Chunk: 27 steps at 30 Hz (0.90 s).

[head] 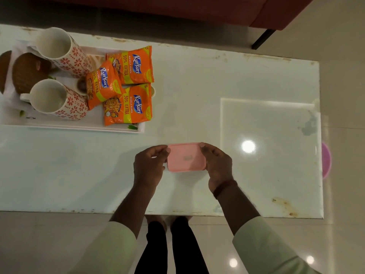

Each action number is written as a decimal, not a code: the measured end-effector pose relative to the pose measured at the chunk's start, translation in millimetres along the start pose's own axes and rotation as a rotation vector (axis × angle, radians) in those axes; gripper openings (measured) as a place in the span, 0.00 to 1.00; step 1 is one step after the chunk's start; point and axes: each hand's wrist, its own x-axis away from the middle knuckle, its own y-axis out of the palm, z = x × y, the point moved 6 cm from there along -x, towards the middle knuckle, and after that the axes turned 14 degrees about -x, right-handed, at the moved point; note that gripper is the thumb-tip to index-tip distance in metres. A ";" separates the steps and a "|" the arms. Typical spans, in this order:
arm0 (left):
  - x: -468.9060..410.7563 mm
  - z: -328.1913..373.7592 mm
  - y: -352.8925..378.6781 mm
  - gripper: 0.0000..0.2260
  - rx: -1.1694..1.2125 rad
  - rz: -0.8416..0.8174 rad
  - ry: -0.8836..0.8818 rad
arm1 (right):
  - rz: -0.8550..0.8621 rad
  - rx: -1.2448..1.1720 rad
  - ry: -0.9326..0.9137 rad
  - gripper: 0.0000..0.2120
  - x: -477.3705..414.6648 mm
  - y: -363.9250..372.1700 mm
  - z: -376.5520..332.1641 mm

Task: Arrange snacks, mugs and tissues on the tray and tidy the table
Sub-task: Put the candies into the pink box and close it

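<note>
Head view: our left hand and right hand grip the pink box at lower centre; mugs and snack packets already sit on the tray, upper left.

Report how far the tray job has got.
Done: two patterned mugs and three orange snack packets sit on the white tray. In hand: the left hand and right hand hold a pink box over the table. Left: placing that box.
</note>
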 end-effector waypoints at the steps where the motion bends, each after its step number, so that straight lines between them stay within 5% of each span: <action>1: -1.2 -1.1 -0.2 0.10 0.005 0.006 0.000 | 0.003 -0.013 -0.020 0.05 0.5 -0.4 1.5; 13: 5.4 7.3 -1.7 0.10 -0.118 0.071 0.093 | 0.036 0.060 -0.108 0.03 10.6 0.9 -6.2; 19: 9.9 -16.7 -2.3 0.18 0.010 0.039 0.061 | -0.002 0.025 0.026 0.16 14.2 -19.0 16.5; 27: 26.9 -37.9 9.1 0.04 0.107 -0.122 -0.020 | 0.064 0.037 -0.011 0.05 25.8 -34.2 30.0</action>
